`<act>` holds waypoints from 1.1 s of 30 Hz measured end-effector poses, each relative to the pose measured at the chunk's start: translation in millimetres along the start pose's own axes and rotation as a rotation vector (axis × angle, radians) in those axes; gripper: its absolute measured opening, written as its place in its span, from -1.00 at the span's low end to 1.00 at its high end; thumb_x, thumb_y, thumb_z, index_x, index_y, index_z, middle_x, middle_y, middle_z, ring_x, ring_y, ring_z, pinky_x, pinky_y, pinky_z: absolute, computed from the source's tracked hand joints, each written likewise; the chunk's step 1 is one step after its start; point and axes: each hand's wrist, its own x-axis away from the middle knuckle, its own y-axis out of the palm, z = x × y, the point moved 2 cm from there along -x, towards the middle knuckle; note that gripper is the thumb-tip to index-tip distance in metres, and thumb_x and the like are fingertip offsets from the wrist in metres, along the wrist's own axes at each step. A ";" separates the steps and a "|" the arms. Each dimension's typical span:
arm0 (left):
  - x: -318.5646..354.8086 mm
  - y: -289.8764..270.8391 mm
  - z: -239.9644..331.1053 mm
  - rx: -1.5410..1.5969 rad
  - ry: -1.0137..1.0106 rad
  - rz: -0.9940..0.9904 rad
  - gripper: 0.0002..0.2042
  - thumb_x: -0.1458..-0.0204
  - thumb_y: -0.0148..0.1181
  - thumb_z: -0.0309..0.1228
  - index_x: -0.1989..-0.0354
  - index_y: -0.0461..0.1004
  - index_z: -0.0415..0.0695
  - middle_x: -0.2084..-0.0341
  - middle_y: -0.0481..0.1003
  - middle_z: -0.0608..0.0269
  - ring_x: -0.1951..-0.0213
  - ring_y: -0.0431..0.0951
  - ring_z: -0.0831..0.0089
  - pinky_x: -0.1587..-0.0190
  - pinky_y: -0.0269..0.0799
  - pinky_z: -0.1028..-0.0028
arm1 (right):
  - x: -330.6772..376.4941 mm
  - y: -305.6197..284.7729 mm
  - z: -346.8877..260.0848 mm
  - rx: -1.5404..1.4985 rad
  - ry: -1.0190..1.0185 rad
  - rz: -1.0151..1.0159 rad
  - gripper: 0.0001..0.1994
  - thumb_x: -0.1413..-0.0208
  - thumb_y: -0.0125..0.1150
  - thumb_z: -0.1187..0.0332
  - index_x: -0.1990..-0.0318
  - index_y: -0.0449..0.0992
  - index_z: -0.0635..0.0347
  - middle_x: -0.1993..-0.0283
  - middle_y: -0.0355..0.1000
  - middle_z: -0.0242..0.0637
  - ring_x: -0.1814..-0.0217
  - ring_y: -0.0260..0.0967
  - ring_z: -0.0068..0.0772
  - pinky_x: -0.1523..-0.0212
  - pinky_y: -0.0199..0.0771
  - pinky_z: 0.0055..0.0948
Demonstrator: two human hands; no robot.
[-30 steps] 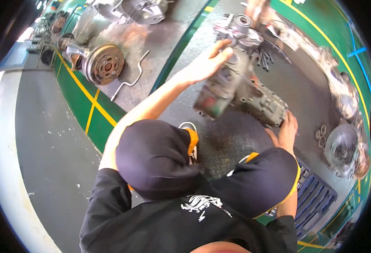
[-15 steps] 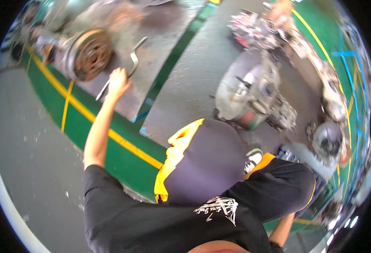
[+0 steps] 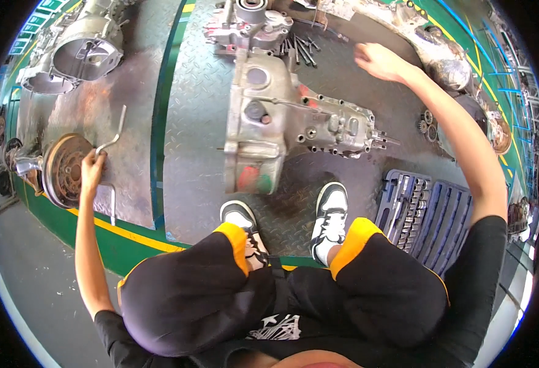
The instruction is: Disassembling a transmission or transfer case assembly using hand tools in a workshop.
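Observation:
At the left, my left hand (image 3: 91, 173) is closed around a thin, crank-shaped metal bar (image 3: 121, 122), one bend above the fist and a straight end below it. Just beside that hand is a rusty brake drum (image 3: 68, 168). My right hand (image 3: 379, 61) is raised beyond the gearbox, fingers curled; whether anything is in them does not show. Near it, several long bolts (image 3: 304, 50) lie on the metal plate. Between my arms stands a large grey gearbox (image 3: 269, 126) with red and green marks, neither hand on it.
An open socket set case (image 3: 438, 221) lies by my right knee. Another gear housing (image 3: 239, 30) sits beyond the gearbox, and a bell-shaped casing (image 3: 85, 58) at the far left. A long dirty axle (image 3: 447, 67) lies at the far right. My shoes (image 3: 330, 211) stand before the gearbox.
The view has swung round, bringing the gearbox to the middle. My right arm now stretches forward past it. My left hand still grips the bent bar, now close beside the brake drum.

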 end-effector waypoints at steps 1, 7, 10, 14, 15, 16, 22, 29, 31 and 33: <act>8.5 13.4 55.2 0.118 -0.083 -0.008 -0.80 -0.27 0.16 -0.29 0.33 0.52 -0.15 0.67 0.26 0.55 0.60 0.21 0.73 0.56 0.06 0.56 | -10.1 11.6 3.8 -0.008 0.016 0.034 -0.74 -0.20 0.06 0.31 0.22 0.44 0.41 0.28 0.51 0.16 0.14 0.48 0.24 0.05 0.47 0.01; 44.1 -29.7 237.4 0.407 -0.114 0.080 -0.62 -0.36 0.00 -0.14 0.07 0.55 -0.26 0.73 0.17 0.56 0.69 0.08 0.72 0.61 -0.01 0.62 | -95.7 97.6 43.3 -0.059 0.121 0.098 -0.70 -0.21 0.14 0.21 0.17 0.50 0.34 0.16 0.55 0.17 0.02 0.53 0.17 0.03 0.50 -0.01; 49.8 -43.4 285.5 0.850 0.141 -0.051 -0.71 -0.37 -0.04 -0.25 0.20 0.45 -0.25 0.72 0.11 0.49 0.69 0.07 0.64 0.58 0.03 0.59 | -134.1 109.5 35.2 -0.197 0.277 0.125 -0.54 -0.19 0.16 0.05 0.03 0.51 0.34 0.05 0.53 0.25 -0.09 0.49 0.24 -0.06 0.50 0.06; 68.0 -8.1 339.2 0.983 0.225 -0.211 -0.66 -0.37 -0.06 -0.33 0.53 0.11 0.00 0.61 0.06 0.43 0.59 -0.05 0.60 0.41 0.03 0.52 | -164.3 117.7 13.8 -0.229 0.198 0.098 -0.43 -0.16 0.21 -0.04 0.03 0.51 0.42 0.03 0.52 0.27 -0.09 0.49 0.23 -0.05 0.50 0.07; 66.4 -3.5 335.0 1.013 0.150 -0.190 -0.60 -0.37 -0.05 -0.36 0.59 0.08 0.01 0.65 0.01 0.46 0.61 -0.06 0.60 0.45 -0.02 0.51 | -176.5 116.1 23.2 -0.200 0.167 0.063 -0.43 -0.16 0.21 -0.03 0.02 0.50 0.43 0.03 0.51 0.28 -0.11 0.48 0.25 -0.07 0.49 0.07; 41.2 24.3 335.5 0.972 0.212 -0.237 -0.57 -0.38 -0.05 -0.37 0.62 0.06 0.01 0.67 -0.01 0.47 0.61 -0.08 0.60 0.47 -0.04 0.50 | -165.1 123.0 87.4 -0.017 0.163 0.167 -0.50 -0.22 0.17 0.05 -0.07 0.50 0.37 0.12 0.58 0.11 0.06 0.57 0.07 0.08 0.56 -0.07; 56.9 48.1 292.9 1.088 0.060 -0.008 -0.53 -0.32 0.03 -0.47 0.70 0.09 0.00 0.74 -0.04 0.49 0.68 -0.16 0.66 0.58 -0.18 0.50 | -119.7 64.5 -8.7 -0.782 0.244 0.009 -0.74 -0.16 0.16 0.28 0.31 0.60 0.36 0.38 0.59 -0.14 0.36 0.57 -0.37 0.29 0.60 -0.29; 44.0 55.4 268.4 0.876 0.114 -0.015 -0.61 -0.26 0.11 -0.56 0.67 0.27 -0.02 0.78 0.06 0.53 0.74 -0.11 0.69 0.66 -0.25 0.50 | 19.3 -19.0 -80.6 -1.883 0.128 -0.222 -0.75 -0.30 0.07 0.28 0.15 0.58 0.30 0.38 0.51 -0.35 0.36 0.49 -0.45 0.36 0.51 -0.37; 41.4 60.5 265.3 0.850 0.064 0.026 -0.60 -0.24 0.15 -0.56 0.68 0.27 -0.01 0.77 0.06 0.53 0.73 -0.10 0.71 0.64 -0.24 0.51 | 44.8 -22.3 -94.7 -1.985 0.171 -0.258 -0.73 -0.33 0.06 0.27 0.12 0.57 0.30 0.37 0.52 -0.36 0.33 0.50 -0.45 0.35 0.49 -0.38; 38.6 69.2 261.7 0.818 0.064 0.022 -0.60 -0.22 0.19 -0.55 0.69 0.28 0.00 0.75 0.06 0.56 0.71 -0.08 0.74 0.62 -0.24 0.52 | 58.1 -19.7 -100.4 -1.819 0.068 -0.155 -0.60 -0.29 0.16 0.10 -0.07 0.52 0.24 0.37 0.47 -0.31 0.41 0.44 -0.40 0.41 0.44 -0.43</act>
